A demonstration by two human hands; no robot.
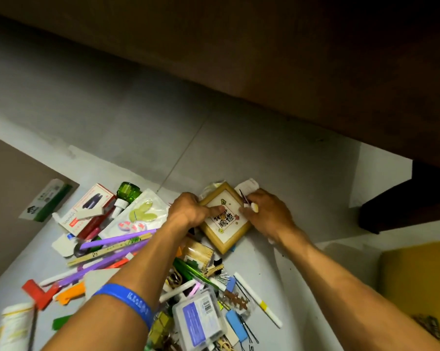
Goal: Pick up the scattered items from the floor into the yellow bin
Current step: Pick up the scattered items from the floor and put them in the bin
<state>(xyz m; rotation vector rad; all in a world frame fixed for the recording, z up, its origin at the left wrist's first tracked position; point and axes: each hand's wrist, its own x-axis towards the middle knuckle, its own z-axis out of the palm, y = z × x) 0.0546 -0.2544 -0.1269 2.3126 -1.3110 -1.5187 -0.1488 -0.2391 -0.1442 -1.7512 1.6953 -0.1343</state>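
Note:
A small wooden picture frame [227,230] with black characters on white lies on the floor among scattered items. My left hand [189,210] grips its left edge, thumb lying across the glass. My right hand [267,212] grips the frame's right edge and also pinches a thin dark stick and a small pale piece. A corner of the yellow bin [416,277] shows at the lower right, with a small dark item lying inside it.
Clutter covers the grey floor at lower left: purple straws [112,243], a red-and-white box [89,209], a green bottle [127,192], a clear plastic case [200,319], a white marker [258,300], a toothpick box [200,254]. Dark wooden furniture [315,72] looms above and right.

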